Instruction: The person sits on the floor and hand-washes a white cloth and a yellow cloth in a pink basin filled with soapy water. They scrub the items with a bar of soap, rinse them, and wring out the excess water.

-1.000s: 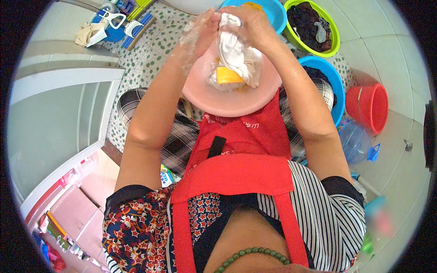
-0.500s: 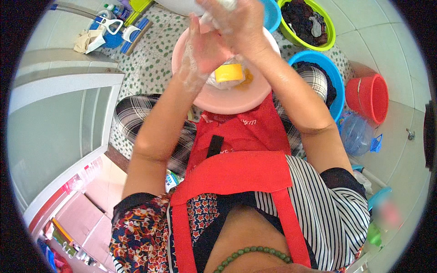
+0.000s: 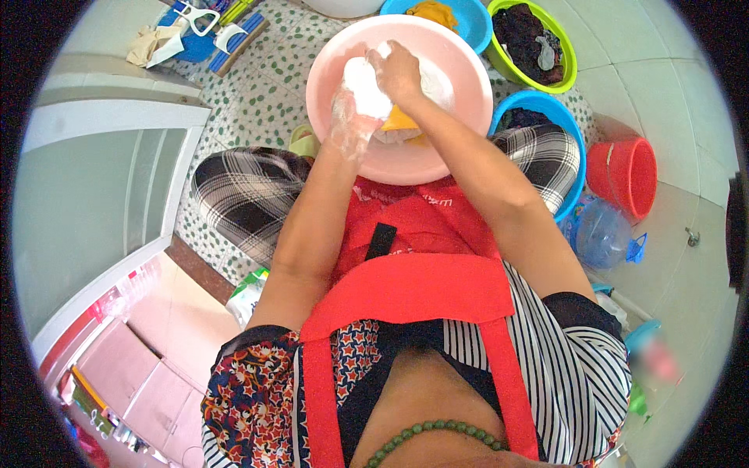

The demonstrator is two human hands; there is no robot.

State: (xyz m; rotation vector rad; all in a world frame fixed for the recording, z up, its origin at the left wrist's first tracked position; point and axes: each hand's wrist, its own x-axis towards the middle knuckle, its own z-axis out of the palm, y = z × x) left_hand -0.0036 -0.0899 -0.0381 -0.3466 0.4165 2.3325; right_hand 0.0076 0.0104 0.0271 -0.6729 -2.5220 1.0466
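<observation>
Over a pink basin [image 3: 374, 168] set in front of my lap, I have a white cloth [image 3: 365, 84] in both hands. My left hand [image 3: 349, 117] is wet with suds. The cloth lies over its fingers and hides most of them. At the cloth's upper end, the bent fingers of my right hand [image 3: 400, 74] pinch it. Below my hands a yellow soap bar [image 3: 401, 118] rests on a whitish bundle [image 3: 399, 136] in the basin, partly covered by my right wrist.
Beyond the basin is a blue basin [image 3: 480, 35] with mustard-coloured cloth [image 3: 433, 13]. Dark laundry fills a green basin [image 3: 573, 66]. To my right stand another blue basin [image 3: 573, 129], a red bucket [image 3: 624, 175] and a clear water jug [image 3: 605, 234]. A glass-panelled door [image 3: 94, 203] is at left.
My hands have come down and closer together over the basin with the white cloth, which now shows more fully. The view has shifted slightly, bringing more of the far blue basin into sight.
</observation>
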